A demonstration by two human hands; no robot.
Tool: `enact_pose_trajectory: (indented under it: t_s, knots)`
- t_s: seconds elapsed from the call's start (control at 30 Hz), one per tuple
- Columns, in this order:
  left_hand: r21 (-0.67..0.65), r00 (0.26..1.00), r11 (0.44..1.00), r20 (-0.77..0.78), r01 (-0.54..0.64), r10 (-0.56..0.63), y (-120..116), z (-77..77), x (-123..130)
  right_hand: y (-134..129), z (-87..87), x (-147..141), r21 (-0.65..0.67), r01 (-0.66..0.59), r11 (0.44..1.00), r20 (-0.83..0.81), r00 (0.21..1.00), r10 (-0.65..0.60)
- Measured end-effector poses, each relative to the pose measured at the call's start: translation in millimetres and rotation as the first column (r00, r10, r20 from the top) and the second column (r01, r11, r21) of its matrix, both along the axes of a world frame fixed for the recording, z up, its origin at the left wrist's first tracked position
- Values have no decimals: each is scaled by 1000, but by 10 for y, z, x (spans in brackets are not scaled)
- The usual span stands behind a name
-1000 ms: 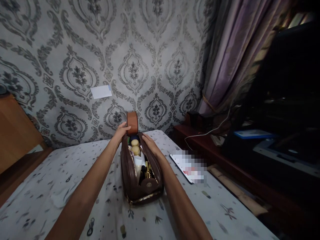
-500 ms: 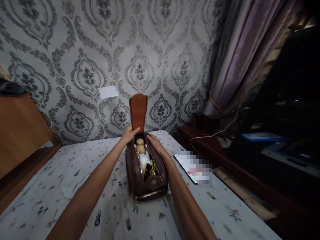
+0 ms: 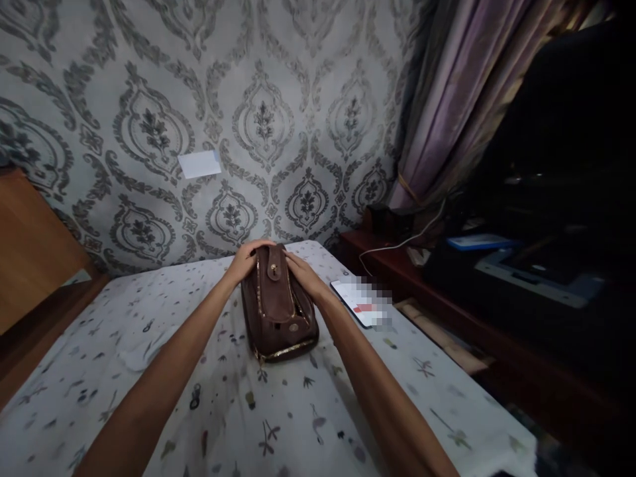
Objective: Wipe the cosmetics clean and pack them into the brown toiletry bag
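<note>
A dark brown leather bag [image 3: 278, 298] stands on the cloth-covered surface. Its long flap [image 3: 276, 291] lies down over the top opening, with a gold clasp near the far end; a narrow gap shows along the flap's right side, and the contents are hidden. The gold zip runs along the near edge. My left hand [image 3: 246, 260] is wrapped round the bag's far left corner, fingers over the top edge. On the far right side, my right hand [image 3: 303, 275] grips the bag's upper edge, its fingertips beside the flap.
A phone [image 3: 358, 305] with a partly blurred screen lies right of the bag. The patterned white cloth [image 3: 223, 411] covers the surface. A white cable [image 3: 407, 240] runs over a dark red ledge at right. A wooden panel [image 3: 40, 245] stands at left.
The raised flap has come down over the bag's opening and covers the items that showed inside. Both hands stay at the bag's far end. The view has shifted slightly.
</note>
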State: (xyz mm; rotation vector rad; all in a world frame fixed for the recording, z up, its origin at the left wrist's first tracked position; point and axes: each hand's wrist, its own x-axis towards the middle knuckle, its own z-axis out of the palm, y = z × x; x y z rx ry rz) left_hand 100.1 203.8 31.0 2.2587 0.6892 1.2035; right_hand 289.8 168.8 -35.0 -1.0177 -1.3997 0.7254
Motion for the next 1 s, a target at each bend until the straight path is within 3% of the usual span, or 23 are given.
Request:
enact_pose_trajectory:
  t_s: [0.2, 0.33, 0.47, 0.63, 0.87, 0.93, 1.0]
  knots:
    - [69, 999, 998, -37, -4, 6, -327, -2, -13, -522, 1, -27, -30, -10, 1000, -15, 1000, 9]
    - [173, 990, 983, -116, -65, 86, -653, -19, -30, -814, 9, -100, -15, 33, 999, -74, 997, -34]
    - [225, 963, 968, -219, -108, 158, -1005, -81, -58, -998, 22, -136, -2, 52, 999, -102, 993, -52]
    - [250, 962, 965, -232, -84, 144, -1325, -235, -106, -1149, -10, -153, 48, 80, 996, -58, 995, -77]
    - [243, 986, 968, -137, -62, 97, -1481, -359, -129, -1371, -150, -281, 182, 262, 948, 145, 946, -290]
    - [193, 993, 980, -98, -50, 70, -1447, -334, -133, -1405, -179, -317, 231, 294, 928, 177, 925, -337]
    - [85, 994, 990, -9, -111, 112, -1300, -290, -145, -1416, -193, -338, 256, 310, 916, 191, 912, -362]
